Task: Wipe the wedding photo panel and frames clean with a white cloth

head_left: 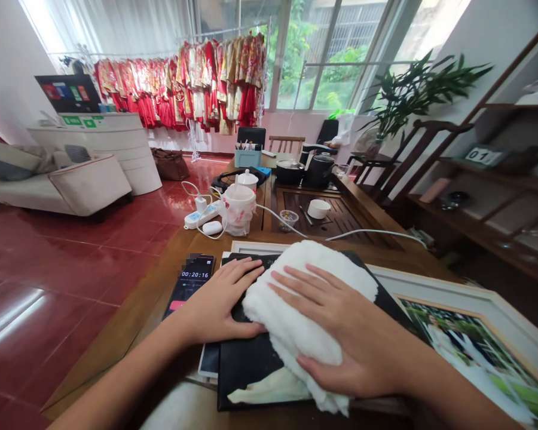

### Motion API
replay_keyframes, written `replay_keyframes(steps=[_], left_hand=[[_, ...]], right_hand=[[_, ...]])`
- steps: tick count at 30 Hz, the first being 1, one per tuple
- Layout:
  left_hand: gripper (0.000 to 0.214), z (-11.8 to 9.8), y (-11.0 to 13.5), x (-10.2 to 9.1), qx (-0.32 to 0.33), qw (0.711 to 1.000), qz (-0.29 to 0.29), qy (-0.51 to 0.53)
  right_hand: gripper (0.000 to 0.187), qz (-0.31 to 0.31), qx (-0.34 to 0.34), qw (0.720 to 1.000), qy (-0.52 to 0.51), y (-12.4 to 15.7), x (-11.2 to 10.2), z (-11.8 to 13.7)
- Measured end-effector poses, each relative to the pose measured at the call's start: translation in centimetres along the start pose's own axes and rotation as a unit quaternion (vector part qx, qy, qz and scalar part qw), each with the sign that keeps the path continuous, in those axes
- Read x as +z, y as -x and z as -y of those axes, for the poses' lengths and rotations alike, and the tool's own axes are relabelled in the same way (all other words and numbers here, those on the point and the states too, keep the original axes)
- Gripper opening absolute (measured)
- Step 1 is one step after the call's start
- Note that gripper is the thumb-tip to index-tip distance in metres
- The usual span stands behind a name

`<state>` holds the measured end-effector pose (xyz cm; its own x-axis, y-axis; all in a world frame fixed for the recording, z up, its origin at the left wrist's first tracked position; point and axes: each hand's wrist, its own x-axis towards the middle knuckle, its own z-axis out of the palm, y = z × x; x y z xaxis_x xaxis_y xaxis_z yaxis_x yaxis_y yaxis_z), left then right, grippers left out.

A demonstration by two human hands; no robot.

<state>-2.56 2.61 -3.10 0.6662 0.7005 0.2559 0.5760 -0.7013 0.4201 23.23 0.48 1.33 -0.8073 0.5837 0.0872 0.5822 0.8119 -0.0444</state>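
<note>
A white fluffy cloth (311,286) lies bunched on a black, flat, book-like panel (251,364). My right hand (327,316) rests on top of this cloth, its fingers stretched out and apart, with the thumb along the near fold. Flat on the panel's left side is my left hand (226,295), open, fingertips close to the cloth's edge. A pale cream shape shows on the panel's near part, partly covered by the cloth. Under the panel are other flat framed pieces, mostly hidden.
A phone (197,272) showing a timer lies left of my left hand. To the right is a framed photo (466,340). Beyond stand a wrapped white cup (238,209), a power strip (201,215), a small white bowl (319,208) and a cable (376,232) across the table.
</note>
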Motion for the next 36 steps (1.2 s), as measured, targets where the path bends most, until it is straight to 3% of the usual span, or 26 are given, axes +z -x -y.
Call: replay_keyframes(steps=[10, 36], left_hand=[[0.080, -0.1, -0.3, 0.1, 0.000, 1.000, 0.002, -0.018], [0.076, -0.5, -1.1, 1.3, -0.011, 0.999, 0.018, -0.042]], right_hand=[[0.073, -0.059, 0.154, 0.981, 0.103, 1.8, 1.3, -5.2], [0.072, -0.050, 0.168, 0.982, 0.074, 2.3, 1.2, -5.4]])
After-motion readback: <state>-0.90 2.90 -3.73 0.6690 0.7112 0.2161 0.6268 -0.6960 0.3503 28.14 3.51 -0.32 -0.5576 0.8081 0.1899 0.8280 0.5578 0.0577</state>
